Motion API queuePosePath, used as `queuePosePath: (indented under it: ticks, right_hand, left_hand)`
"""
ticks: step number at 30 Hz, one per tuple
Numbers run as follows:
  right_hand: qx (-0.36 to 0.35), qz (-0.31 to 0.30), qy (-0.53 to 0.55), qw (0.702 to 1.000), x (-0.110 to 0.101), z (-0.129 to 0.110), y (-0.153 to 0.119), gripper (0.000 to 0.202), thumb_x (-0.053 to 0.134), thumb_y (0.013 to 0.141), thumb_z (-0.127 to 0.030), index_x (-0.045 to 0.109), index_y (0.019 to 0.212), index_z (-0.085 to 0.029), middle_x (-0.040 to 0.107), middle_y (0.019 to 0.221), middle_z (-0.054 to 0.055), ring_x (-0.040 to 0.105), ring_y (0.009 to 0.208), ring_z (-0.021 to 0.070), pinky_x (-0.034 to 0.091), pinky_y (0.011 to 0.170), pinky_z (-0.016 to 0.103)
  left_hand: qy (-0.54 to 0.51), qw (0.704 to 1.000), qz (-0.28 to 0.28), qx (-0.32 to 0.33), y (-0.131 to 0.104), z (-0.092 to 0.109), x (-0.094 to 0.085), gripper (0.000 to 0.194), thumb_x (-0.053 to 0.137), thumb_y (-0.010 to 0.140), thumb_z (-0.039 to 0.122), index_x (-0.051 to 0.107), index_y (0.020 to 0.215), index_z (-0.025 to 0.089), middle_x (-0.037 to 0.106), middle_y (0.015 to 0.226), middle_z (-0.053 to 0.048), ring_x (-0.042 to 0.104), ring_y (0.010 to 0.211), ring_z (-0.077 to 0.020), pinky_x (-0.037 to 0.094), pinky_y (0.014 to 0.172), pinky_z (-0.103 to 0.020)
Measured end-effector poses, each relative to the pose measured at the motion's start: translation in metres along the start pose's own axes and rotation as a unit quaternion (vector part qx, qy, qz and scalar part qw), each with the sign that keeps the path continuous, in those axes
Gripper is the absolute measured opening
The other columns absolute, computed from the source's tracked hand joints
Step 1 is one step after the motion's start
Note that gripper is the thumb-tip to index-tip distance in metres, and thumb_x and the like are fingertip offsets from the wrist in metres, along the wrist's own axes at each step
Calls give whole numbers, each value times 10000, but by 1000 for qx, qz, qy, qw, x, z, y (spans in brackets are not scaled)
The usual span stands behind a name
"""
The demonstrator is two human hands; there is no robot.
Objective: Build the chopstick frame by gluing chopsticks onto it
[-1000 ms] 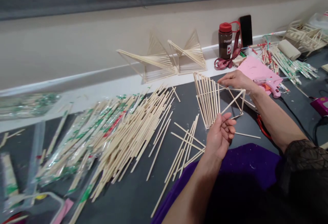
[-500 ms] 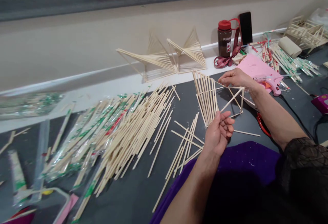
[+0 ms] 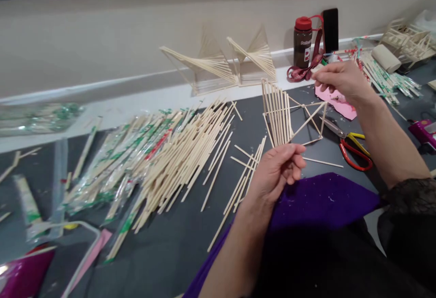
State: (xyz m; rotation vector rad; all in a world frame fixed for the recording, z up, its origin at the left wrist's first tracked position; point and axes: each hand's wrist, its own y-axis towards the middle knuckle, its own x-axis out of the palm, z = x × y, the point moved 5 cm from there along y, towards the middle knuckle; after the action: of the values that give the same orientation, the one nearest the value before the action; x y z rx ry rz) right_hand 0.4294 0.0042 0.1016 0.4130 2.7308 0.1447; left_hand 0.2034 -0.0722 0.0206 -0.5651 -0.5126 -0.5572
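Hanging at the near edge of the stick frame (image 3: 281,115), right of centre on the worktop (image 3: 163,252), the left hand (image 3: 277,168) has thumb and forefinger pressed together, the other fingers curled; whether anything sits between them, one cannot tell. And the right hand (image 3: 342,79), upper right beside the pink sheet (image 3: 344,108), fingertips bunched, any pinch unclear! A light touch looks wise: such thin sticks could rack easily, so best steady the frame near a corner and approach without brushing it. Scissors (image 3: 343,136) lie just right of it, close by the right forearm, worth sliding aside; a loose stick (image 3: 323,162) lies below. Further out, bare sticks (image 3: 190,148) heap mid-frame, wrapped bundles (image 3: 116,161) to their left, a dark bottle (image 3: 302,47) beside a phone (image 3: 330,30) at upper right.
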Motion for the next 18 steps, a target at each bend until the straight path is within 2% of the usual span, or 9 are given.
queuePosePath:
  ticks: [3,5,8,11,13,16,18]
  right_hand:
    - [-35,60,21,997,-21,-17,-30,115,652,828,-127,756,779,-140,672,676,40,541,521,61,357,507,243]
    - [-70,97,23,993,-30,-26,-53,129,661,819,-138,775,783,-187,668,676,29,549,512,65,340,501,260]
    - [-79,68,1,995,-23,-30,-86,130,664,865,-234,787,860,-274,687,750,37,580,581,108,368,522,289]
    - [-57,-9,-34,998,5,-26,-112,109,660,861,-268,768,851,-267,698,753,44,564,572,129,406,528,291]
    - [-37,-112,-56,991,34,-19,-125,120,644,844,-278,759,840,-243,693,709,30,565,554,127,432,548,283]
    - [-63,-262,-132,954,78,-9,-138,183,582,870,-292,742,816,-220,702,716,18,602,617,132,444,617,274]
    - [-105,-310,-214,920,100,-4,-142,214,536,893,-249,736,828,-205,725,798,30,632,721,148,428,670,275]
  left_hand:
    - [42,995,66,58,-24,30,-23,157,666,813,249,732,699,163,660,552,-27,499,348,-60,314,305,-158]
    - [86,980,128,127,-37,50,-43,131,682,785,260,734,704,172,665,561,-23,501,360,-63,332,322,-165]
    - [190,941,209,184,-49,65,-70,79,712,734,250,744,746,178,689,603,-27,556,431,-82,367,368,-172]
    - [307,899,245,195,-49,63,-85,103,702,712,228,754,784,176,694,626,-24,566,466,-88,401,421,-188]
    - [368,871,256,200,-46,58,-90,115,668,719,217,754,786,179,689,628,-16,562,473,-91,429,461,-204]
    - [417,836,280,219,-46,54,-96,159,624,742,229,756,821,187,690,648,-6,590,516,-105,458,511,-218]
    - [428,817,305,237,-50,55,-101,190,607,766,253,756,863,184,703,689,-8,610,550,-108,469,538,-218]
